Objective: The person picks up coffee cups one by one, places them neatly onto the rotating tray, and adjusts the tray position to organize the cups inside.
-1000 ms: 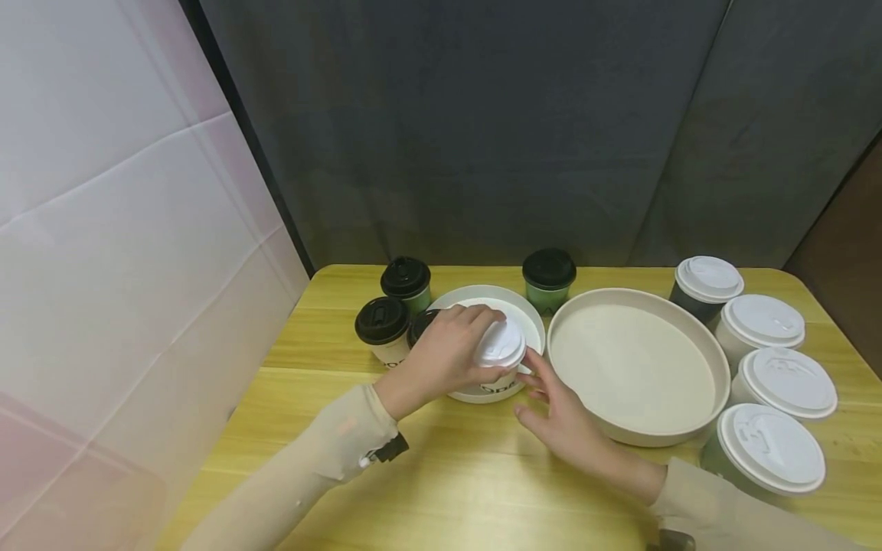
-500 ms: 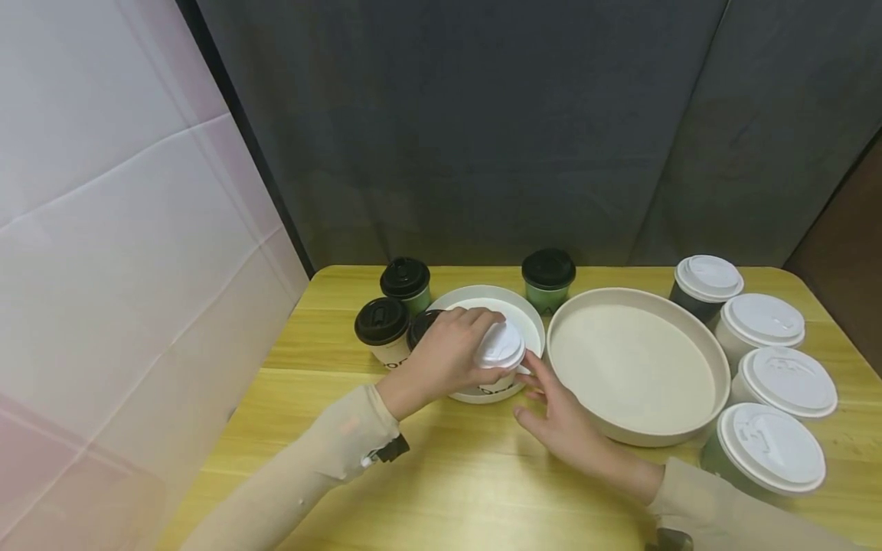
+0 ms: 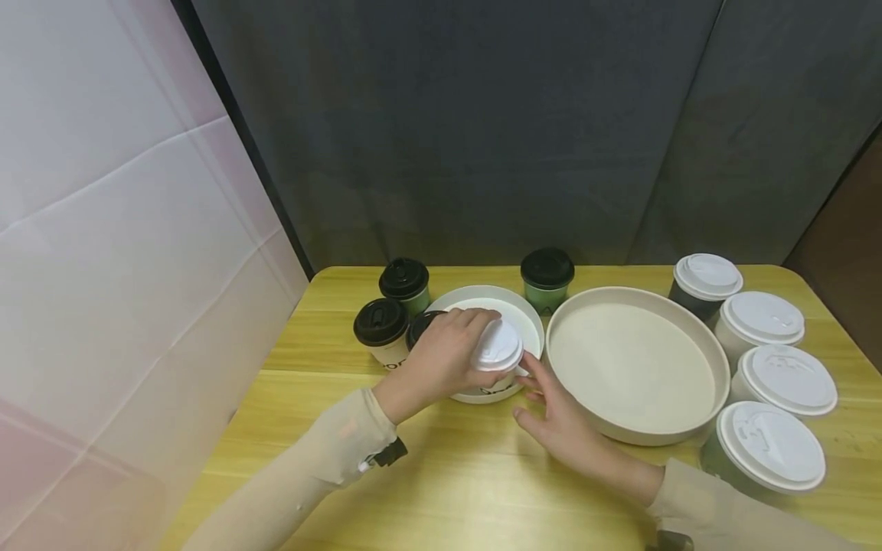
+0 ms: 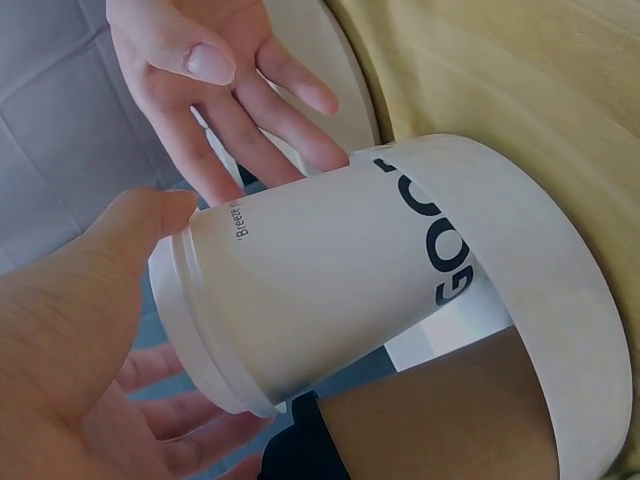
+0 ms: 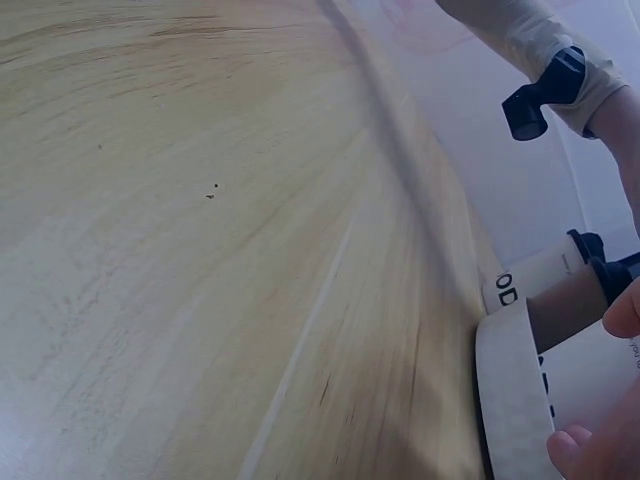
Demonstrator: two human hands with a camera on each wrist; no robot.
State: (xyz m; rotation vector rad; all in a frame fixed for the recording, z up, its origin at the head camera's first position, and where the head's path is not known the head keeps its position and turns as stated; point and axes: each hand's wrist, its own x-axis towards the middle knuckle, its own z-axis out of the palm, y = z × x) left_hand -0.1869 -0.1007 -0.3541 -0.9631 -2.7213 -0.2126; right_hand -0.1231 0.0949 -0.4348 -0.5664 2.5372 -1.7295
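Note:
My left hand grips a white paper coffee cup near its white lid. In the left wrist view the thumb lies on one side of the lid and the fingers on the other. The cup stands inside a small round white tray. My right hand is at the cup's right side, fingers loosely extended; its fingertips are close to the cup, and contact is hard to tell. A brown cup with a dark lid shares the tray, partly hidden behind my left hand in the head view.
Two black-lidded cups, one white and one green, stand left of the tray. Another green cup stands behind. A larger beige tray lies to the right, with several white-lidded cups along its right side.
The gripped cup has shifted slightly, and its lettering shows differently. Both hands keep nearly the same place.

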